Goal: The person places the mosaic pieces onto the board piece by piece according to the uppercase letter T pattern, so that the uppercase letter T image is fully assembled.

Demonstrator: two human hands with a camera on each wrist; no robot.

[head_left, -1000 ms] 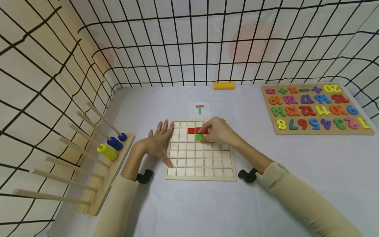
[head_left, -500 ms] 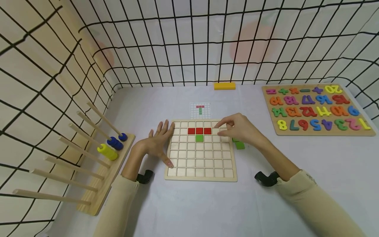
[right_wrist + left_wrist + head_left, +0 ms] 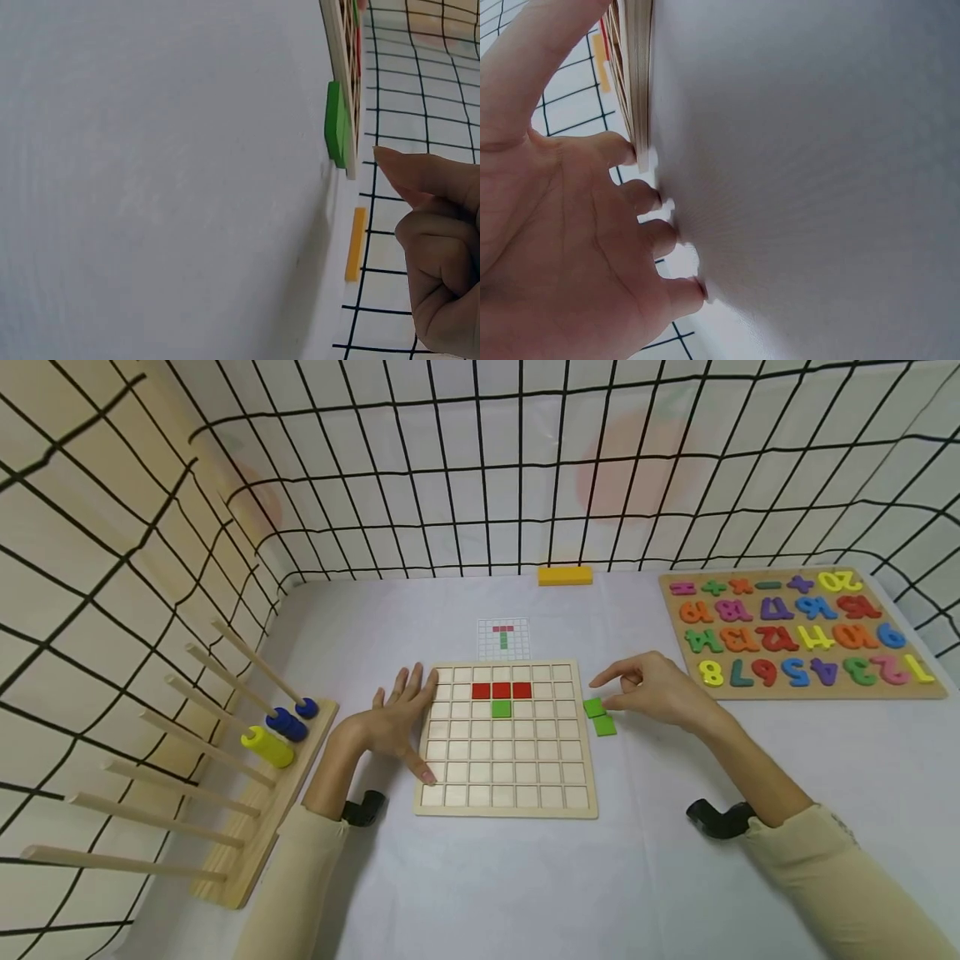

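Observation:
A wooden grid board (image 3: 480, 795) lies flat on the white table. Three red tiles (image 3: 481, 691) form a row near its far side, with one green tile (image 3: 501, 709) below the middle one. My left hand (image 3: 393, 725) spreads its fingers along the board's left edge, the thumb resting on its near left corner. Right of the board lie two loose green tiles (image 3: 604, 726), partly overlapping. Over their right side, my right hand (image 3: 663, 692) keeps index finger and thumb apart with nothing between them. In the right wrist view the green tiles (image 3: 332, 124) sit beyond the thumb and finger.
A small pattern card (image 3: 504, 652) showing a red and green T lies behind the board. The peg stand with rings (image 3: 255, 827) occupies the left. At the right back is a number puzzle (image 3: 787, 689). A yellow block (image 3: 565, 577) sits by the black wire fence (image 3: 480, 468).
My right hand has let go at the green tile on the board and moved right to the loose green tiles, uncovering the red row. My left hand has stayed at the board's edge.

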